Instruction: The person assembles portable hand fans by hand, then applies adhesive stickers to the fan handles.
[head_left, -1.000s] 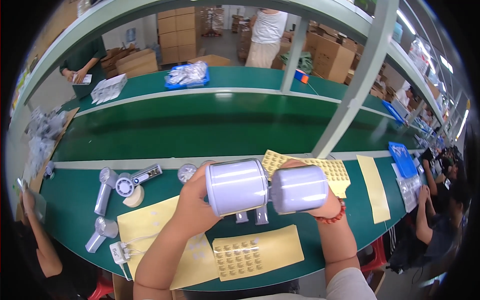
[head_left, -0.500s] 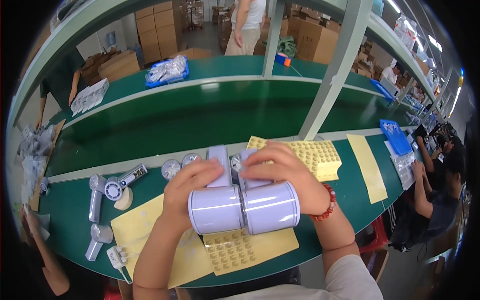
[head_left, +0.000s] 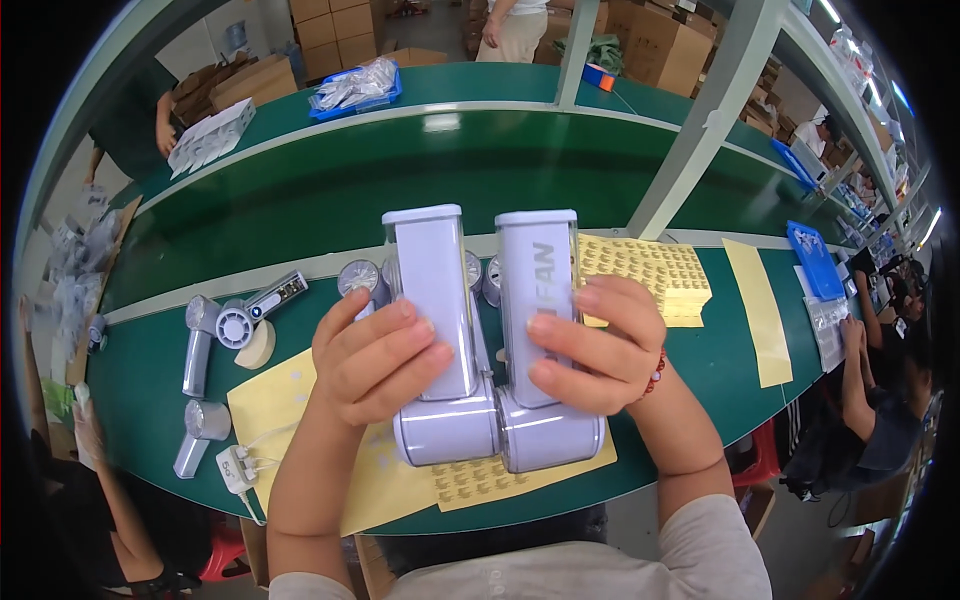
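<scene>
Two lavender handheld fans with clear outer shells are held side by side above the bench, their handles pointing away and their round heads toward me. My left hand (head_left: 378, 360) wraps its fingers around the handle of the left fan (head_left: 435, 300). Around the right fan (head_left: 525, 285), which has lettering on its handle, my right hand (head_left: 605, 345) is closed. The two fan heads sit close against each other. Below them lie a yellow sheet (head_left: 375, 500) and a sheet of small stickers (head_left: 485, 485). Behind the held fans, more fan heads (head_left: 360, 275) are partly hidden.
More fans (head_left: 197, 360) lie at the left, one with an exposed circuit board (head_left: 285, 293). A white charger (head_left: 237, 468) with cables is near the front edge. A yellow sticker stack (head_left: 650, 275) stands right of centre, below a metal post (head_left: 705, 125). Co-workers sit at both sides.
Both fans have been tipped so their handles rise into full view and their heads turn downward. My hands now show their fingers across the handles.
</scene>
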